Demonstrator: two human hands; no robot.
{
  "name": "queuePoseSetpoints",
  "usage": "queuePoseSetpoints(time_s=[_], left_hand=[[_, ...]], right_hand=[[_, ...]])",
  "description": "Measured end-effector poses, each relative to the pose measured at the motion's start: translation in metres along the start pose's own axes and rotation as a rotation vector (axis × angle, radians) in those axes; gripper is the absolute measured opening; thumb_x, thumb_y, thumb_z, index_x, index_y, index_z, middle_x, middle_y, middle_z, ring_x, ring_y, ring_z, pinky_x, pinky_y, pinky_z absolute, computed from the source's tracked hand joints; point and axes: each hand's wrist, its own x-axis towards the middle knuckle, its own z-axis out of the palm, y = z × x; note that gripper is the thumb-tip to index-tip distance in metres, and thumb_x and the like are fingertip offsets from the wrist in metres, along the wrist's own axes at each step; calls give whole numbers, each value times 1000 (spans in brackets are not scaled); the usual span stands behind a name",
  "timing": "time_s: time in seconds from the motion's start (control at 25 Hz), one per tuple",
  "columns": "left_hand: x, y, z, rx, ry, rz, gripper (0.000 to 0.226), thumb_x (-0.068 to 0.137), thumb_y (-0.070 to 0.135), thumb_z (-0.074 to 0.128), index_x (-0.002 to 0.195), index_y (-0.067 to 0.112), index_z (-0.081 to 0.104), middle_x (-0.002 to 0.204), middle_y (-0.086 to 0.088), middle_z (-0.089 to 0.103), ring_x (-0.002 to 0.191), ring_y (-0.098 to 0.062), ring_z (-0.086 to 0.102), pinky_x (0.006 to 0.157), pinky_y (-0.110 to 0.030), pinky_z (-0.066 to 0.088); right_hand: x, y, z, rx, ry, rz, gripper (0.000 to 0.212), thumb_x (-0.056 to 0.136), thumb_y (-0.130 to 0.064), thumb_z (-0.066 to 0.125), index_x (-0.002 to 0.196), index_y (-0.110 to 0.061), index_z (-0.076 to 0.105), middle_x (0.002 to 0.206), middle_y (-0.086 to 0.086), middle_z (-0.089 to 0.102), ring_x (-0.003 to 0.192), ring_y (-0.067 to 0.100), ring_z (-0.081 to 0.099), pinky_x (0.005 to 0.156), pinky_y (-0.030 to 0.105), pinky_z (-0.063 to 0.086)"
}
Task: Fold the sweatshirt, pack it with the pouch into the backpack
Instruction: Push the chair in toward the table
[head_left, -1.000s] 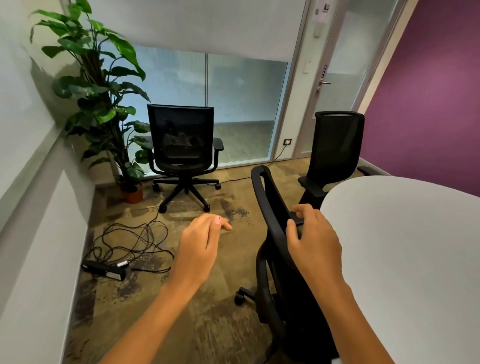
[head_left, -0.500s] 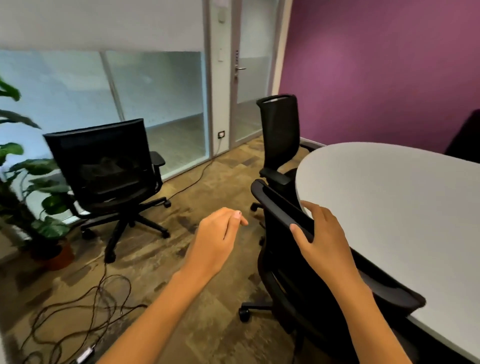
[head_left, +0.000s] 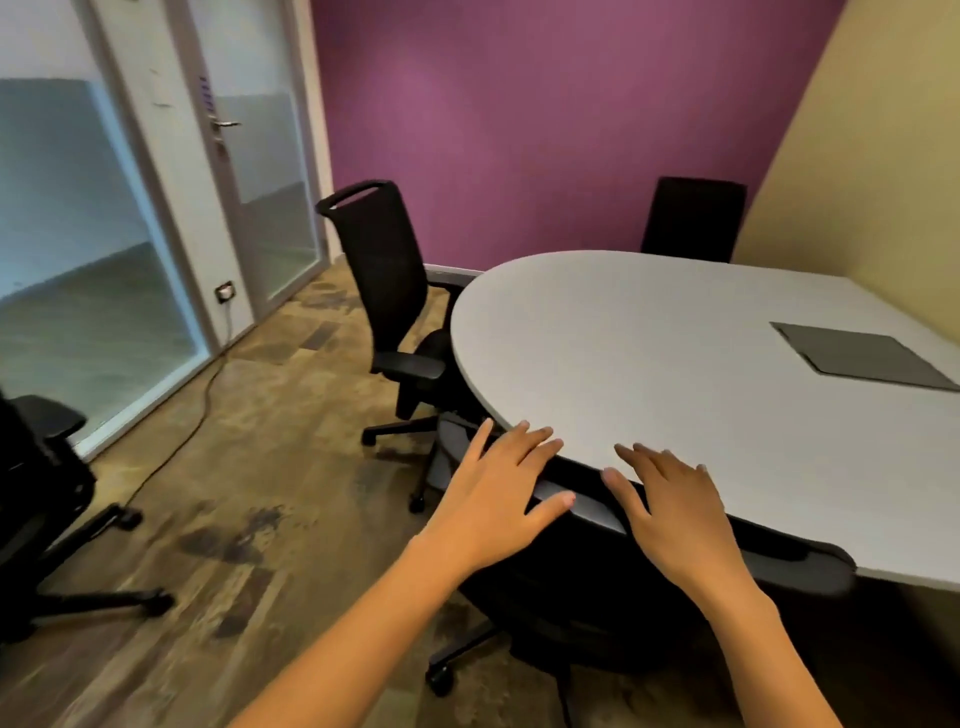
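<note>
No sweatshirt, pouch or backpack shows in the head view. My left hand and my right hand lie flat, fingers spread, on the top edge of a black office chair's backrest. That chair is tucked against the rounded near edge of the white table. The fingertips of both hands reach over the backrest to the table's rim. Neither hand holds anything.
A grey flat panel is set in the table top at the right. A second black chair stands at the table's left end, a third chair behind it by the purple wall, another chair at far left. A cable runs across the floor.
The view has swung right from the plant and glass wall to the table. The chair has come in against the table edge. My left hand has joined my right on its backrest; both now lie flat.
</note>
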Motion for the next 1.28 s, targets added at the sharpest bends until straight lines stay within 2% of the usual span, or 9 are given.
queuePoseSetpoints(time_s=[0.08, 0.16, 0.36, 0.72, 0.88, 0.96, 1.08, 1.2, 1.28], left_hand=[[15, -15, 3, 1, -98, 55, 73, 89, 71, 20, 149, 29, 25, 155, 11, 23, 145, -8, 10, 119, -43, 3], [31, -31, 4, 3, -177, 118, 77, 84, 79, 16, 148, 36, 23, 154, 13, 25, 143, -9, 16, 117, -44, 11], [44, -57, 3, 24, -248, 267, 83, 76, 86, 9, 139, 38, 37, 139, 11, 48, 126, -13, 43, 100, -38, 32], [57, -117, -6, -24, -322, 477, 83, 77, 86, 14, 138, 34, 37, 135, 8, 52, 119, -17, 49, 96, -39, 35], [65, -147, -9, -17, -297, 546, 87, 73, 89, 17, 134, 33, 44, 128, 10, 57, 111, -15, 54, 94, -37, 38], [67, -157, -12, -10, -275, 557, 87, 72, 90, 16, 129, 32, 48, 121, 11, 60, 105, -14, 57, 90, -35, 39], [66, -169, -17, -5, -242, 570, 85, 72, 90, 14, 125, 34, 51, 116, 12, 62, 101, -13, 58, 87, -33, 38], [59, -177, -22, 1, -222, 571, 86, 72, 90, 13, 126, 35, 50, 117, 12, 59, 101, -12, 57, 88, -31, 37], [53, -180, -27, 11, -220, 583, 84, 73, 90, 14, 127, 36, 49, 119, 13, 57, 104, -12, 55, 89, -30, 36]], right_hand=[[-2, -1, 2, -62, -49, 123, 72, 87, -70, 5, 145, -38, 32, 152, -8, 34, 140, 17, 30, 115, 42, 22], [-3, -7, 2, -107, -90, 178, 64, 90, -67, 10, 143, -42, 35, 148, -12, 40, 131, 17, 43, 107, 37, 35], [-2, -22, 0, -160, -106, 249, 57, 92, -66, 13, 133, -45, 47, 127, -14, 61, 111, 14, 58, 87, 31, 45], [7, -85, 20, -211, -30, 410, 57, 94, -65, 13, 107, -38, 62, 96, -7, 70, 84, 18, 63, 69, 35, 49], [13, -119, 27, -230, -7, 473, 52, 96, -61, 14, 77, -31, 52, 79, -3, 66, 71, 20, 59, 56, 33, 40], [16, -134, 31, -216, -8, 497, 56, 96, -61, 13, 70, -29, 50, 75, -2, 64, 69, 20, 58, 55, 32, 35], [15, -151, 36, -231, -17, 475, 58, 97, -58, 10, 92, -30, 60, 83, -2, 66, 78, 22, 60, 55, 32, 29], [10, -161, 36, -264, -9, 410, 53, 99, -54, 10, 121, -36, 54, 101, -3, 67, 93, 26, 62, 62, 34, 30], [3, -167, 38, -271, 16, 380, 54, 98, -55, 9, 116, -34, 55, 96, -2, 67, 89, 25, 61, 62, 34, 29]])
